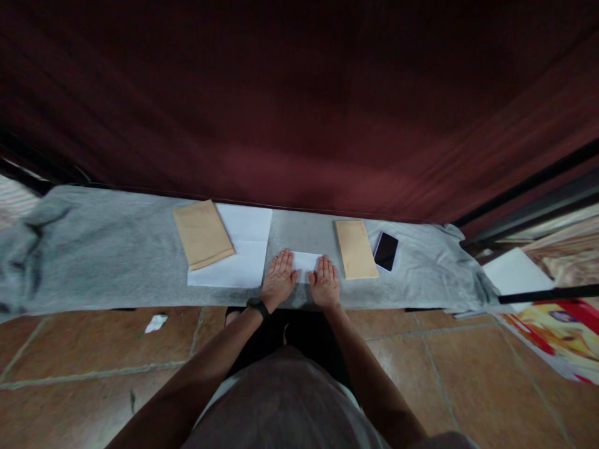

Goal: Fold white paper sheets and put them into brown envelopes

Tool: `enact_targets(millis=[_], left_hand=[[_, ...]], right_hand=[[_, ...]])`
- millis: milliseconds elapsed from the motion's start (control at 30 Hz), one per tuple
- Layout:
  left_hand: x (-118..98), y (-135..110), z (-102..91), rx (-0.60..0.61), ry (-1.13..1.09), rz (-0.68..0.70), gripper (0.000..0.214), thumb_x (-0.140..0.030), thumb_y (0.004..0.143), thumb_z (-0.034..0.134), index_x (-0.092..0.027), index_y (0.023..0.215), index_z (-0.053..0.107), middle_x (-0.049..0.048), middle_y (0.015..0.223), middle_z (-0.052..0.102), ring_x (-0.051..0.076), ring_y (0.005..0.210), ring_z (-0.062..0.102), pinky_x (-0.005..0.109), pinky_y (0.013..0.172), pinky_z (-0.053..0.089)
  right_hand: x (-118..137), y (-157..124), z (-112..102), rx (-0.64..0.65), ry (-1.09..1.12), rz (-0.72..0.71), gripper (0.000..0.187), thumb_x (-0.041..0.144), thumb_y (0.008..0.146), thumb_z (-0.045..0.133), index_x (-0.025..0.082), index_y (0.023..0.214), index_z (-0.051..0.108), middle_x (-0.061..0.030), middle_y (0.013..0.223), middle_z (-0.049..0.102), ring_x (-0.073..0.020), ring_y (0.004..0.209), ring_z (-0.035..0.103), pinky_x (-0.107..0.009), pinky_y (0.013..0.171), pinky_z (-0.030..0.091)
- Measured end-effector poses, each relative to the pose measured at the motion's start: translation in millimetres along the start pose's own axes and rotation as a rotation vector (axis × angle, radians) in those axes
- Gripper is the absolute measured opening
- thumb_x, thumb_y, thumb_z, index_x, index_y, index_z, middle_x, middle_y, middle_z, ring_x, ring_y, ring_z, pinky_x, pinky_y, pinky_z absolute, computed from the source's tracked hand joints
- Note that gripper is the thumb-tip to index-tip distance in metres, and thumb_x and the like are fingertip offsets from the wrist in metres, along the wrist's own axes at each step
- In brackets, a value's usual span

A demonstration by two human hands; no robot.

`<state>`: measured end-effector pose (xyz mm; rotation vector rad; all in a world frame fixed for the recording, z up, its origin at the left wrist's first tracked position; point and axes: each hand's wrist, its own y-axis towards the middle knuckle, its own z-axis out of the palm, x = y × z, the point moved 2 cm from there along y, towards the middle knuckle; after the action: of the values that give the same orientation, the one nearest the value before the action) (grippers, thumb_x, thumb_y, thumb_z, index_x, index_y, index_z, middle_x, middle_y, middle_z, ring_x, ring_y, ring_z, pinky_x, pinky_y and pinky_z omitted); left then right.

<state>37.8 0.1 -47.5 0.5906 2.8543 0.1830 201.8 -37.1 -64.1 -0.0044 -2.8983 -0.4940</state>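
While the left hand lies flat at the left edge of the white slip, the right hand lies flat at its right edge; fingers on both straight, nearly together, thumbs angled inward. Slip rests on grey cloth, between sheet and envelope.

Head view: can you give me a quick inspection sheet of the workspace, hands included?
Surface: grey cloth, wrinkled towards both ends.
Work items: small white paper between the hands; larger white sheet partly under the left brown packet; right brown packet lying apart.
Clutter: phone close beside the right packet; white scrap on the floor.
Hands: left hand and right hand flat at the small paper's two ends.
Cables: nothing seen for certain.
Surroundings: dark red backdrop; tiled floor; colourful printed item at right.
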Motion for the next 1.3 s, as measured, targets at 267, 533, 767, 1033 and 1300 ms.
enact_targets(millis=[267, 533, 767, 1033, 1300], left_hand=[[-1, -2, -2.9, -0.027, 0.004, 0.004, 0.063, -0.038, 0.102, 0.029, -0.001, 0.152, 0.035, 0.0208, 0.159, 0.037, 0.029, 0.151, 0.029, 0.047, 0.122, 0.028], [-3, -2, -4.7, -0.019, 0.026, 0.011, 0.063, -0.036, 0.101, 0.031, 0.000, 0.153, 0.034, 0.0224, 0.159, 0.035, 0.030, 0.152, 0.027, 0.049, 0.123, 0.026], [-5, -4, -8.2, -0.003, 0.015, 0.016, 0.063, -0.036, 0.101, 0.032, -0.002, 0.154, 0.031, 0.0212, 0.161, 0.031, 0.029, 0.152, 0.025, 0.051, 0.123, 0.024], [-5, -10, -12.8, 0.010, 0.001, 0.166, 0.055, -0.034, 0.102, 0.033, -0.012, 0.151, 0.043, 0.0141, 0.161, 0.035, 0.028, 0.153, 0.025, 0.051, 0.125, 0.022], [-10, -29, -14.0, 0.060, -0.034, 0.349, 0.055, -0.041, 0.103, 0.041, -0.019, 0.153, 0.039, 0.0124, 0.163, 0.032, 0.024, 0.153, 0.024, 0.045, 0.125, 0.022]], right_hand=[[-6, -16, -7, -0.055, 0.015, 0.030, 0.057, 0.034, 0.105, 0.033, 0.002, 0.152, 0.037, -0.0253, 0.152, 0.046, -0.0323, 0.143, 0.042, -0.052, 0.114, 0.035], [25, -17, -11, 0.035, 0.064, -0.095, 0.052, 0.031, 0.105, 0.034, 0.008, 0.152, 0.039, -0.0174, 0.158, 0.040, -0.0260, 0.148, 0.036, -0.046, 0.119, 0.034], [15, -33, -10, 0.013, 0.038, -0.089, 0.061, 0.041, 0.106, 0.038, 0.003, 0.154, 0.035, -0.0246, 0.156, 0.041, -0.0297, 0.146, 0.037, -0.050, 0.117, 0.033], [5, -40, -16, 0.012, 0.045, -0.084, 0.063, 0.044, 0.106, 0.035, 0.004, 0.155, 0.034, -0.0244, 0.155, 0.043, -0.0316, 0.145, 0.040, -0.051, 0.117, 0.033], [5, -41, -14, -0.009, 0.045, -0.088, 0.063, 0.044, 0.106, 0.033, 0.004, 0.155, 0.033, -0.0248, 0.155, 0.042, -0.0328, 0.145, 0.038, -0.052, 0.116, 0.034]])
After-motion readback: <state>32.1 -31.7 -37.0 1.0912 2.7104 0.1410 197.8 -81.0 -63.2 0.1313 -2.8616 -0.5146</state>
